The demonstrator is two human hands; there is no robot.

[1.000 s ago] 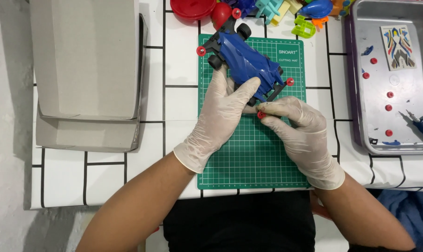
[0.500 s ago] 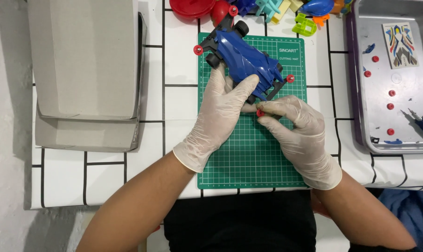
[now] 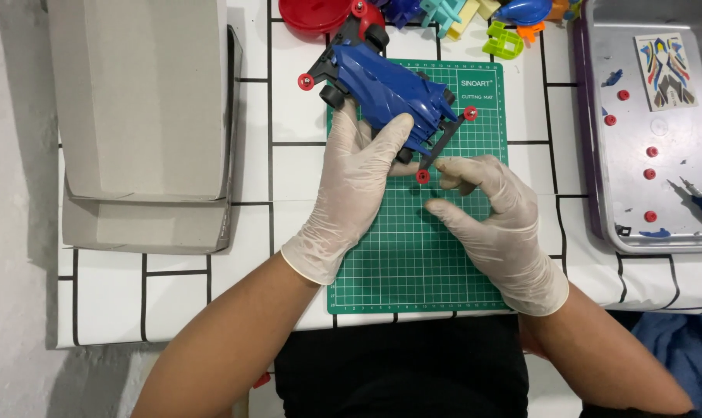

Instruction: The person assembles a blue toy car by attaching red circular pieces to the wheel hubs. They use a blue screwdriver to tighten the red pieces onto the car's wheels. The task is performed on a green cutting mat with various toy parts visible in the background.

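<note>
Change: since half a second ago we have turned the car a little on the mat, and our right fingers have drawn back from the red roller they were pinching.
Left hand: our gloved left hand [image 3: 358,186] lies flat over the rear of the blue toy car [image 3: 386,89], fingers together and pressed on its body, holding it down.
Right hand: our gloved right hand [image 3: 494,224] is loosely open, fingertips just beside the red roller [image 3: 422,176] at the end of the car's dark bumper bar; we cannot tell whether they touch it.
Car: it sits tilted across the top left corner of the green cutting mat [image 3: 420,263], nose toward the upper left, partly off the mat.
Around us: a grey cardboard box [image 3: 138,101] to the left, a metal tray [image 3: 660,193] with small red parts to the right, coloured plastic pieces [image 3: 502,39] above the mat.
</note>
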